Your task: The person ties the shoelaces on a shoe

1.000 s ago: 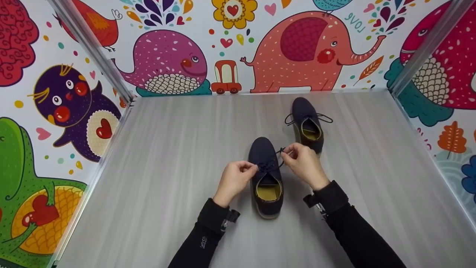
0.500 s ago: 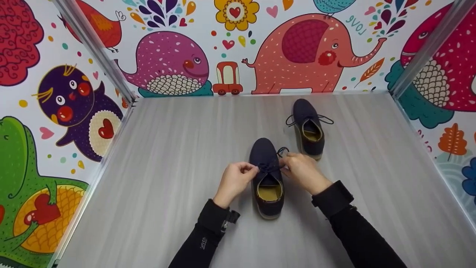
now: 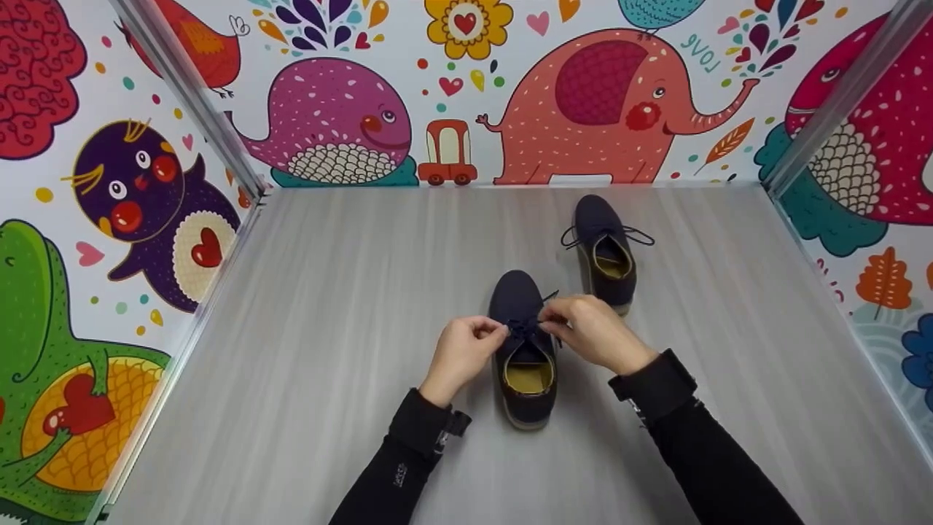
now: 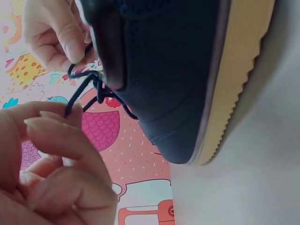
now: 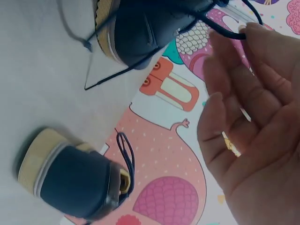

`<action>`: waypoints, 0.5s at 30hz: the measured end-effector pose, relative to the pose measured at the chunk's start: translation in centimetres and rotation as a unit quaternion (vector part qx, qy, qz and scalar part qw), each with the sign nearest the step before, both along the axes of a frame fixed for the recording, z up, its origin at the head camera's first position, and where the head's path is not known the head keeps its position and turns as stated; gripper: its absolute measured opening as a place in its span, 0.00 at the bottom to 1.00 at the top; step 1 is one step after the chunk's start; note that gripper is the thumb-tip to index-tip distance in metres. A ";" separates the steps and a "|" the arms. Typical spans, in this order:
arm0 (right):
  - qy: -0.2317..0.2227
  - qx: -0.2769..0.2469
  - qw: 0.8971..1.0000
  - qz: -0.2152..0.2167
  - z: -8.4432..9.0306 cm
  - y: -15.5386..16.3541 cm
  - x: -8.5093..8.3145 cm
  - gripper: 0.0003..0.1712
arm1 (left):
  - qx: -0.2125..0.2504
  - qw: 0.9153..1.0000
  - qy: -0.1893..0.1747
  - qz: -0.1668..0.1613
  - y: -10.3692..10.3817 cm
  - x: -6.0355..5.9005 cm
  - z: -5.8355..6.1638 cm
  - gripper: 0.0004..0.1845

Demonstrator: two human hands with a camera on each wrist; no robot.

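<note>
A dark navy lace-up shoe point(image 3: 514, 292) with a yellow insole stands on the floor between the two hands in the head view, toe pointing away. At its left side my left hand point(image 3: 461, 356) pinches a loop of the dark shoelace point(image 4: 83, 90) between thumb and forefinger. On the other side my right hand point(image 3: 594, 332) is close to the lace knot; its thumb and forefinger pinch another stretch of shoelace point(image 5: 222, 32). One loose lace end trails toward the floor in the right wrist view. The fingers partly hide the knot in the head view.
The matching shoe point(image 3: 594, 215) stands farther back to the right, its laces tied in a bow. Grey wood-look flooring point(image 3: 350, 292) lies under both shoes. Panels with cartoon animals point(image 3: 583, 109) and metal corner posts point(image 3: 189, 95) enclose the floor at the back and sides.
My right hand has drawn down from the outstretched lace and then leftward to the knot. The lace loop beside the shoe has changed shape. My left hand has kept its place.
</note>
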State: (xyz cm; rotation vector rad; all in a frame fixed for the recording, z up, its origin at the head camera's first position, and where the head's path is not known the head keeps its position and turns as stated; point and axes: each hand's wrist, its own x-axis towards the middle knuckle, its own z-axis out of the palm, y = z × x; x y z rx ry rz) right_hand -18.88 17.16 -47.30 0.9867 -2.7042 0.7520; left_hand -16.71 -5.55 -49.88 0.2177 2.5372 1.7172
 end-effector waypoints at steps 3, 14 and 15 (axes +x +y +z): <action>-0.007 -0.006 1.000 0.009 -0.1 -0.6 -0.4 0.01 | 0.000 1.000 0.006 0.001 0.0 0.0 0.0 0.07; -0.083 -0.004 0.995 0.051 -0.1 -1.9 -2.3 0.02 | -0.012 1.000 0.011 0.000 -0.1 0.0 0.1 0.07; -0.097 -0.006 0.994 0.052 -0.1 -1.9 -2.4 0.03 | -0.012 1.000 0.013 0.001 -0.2 0.0 0.1 0.07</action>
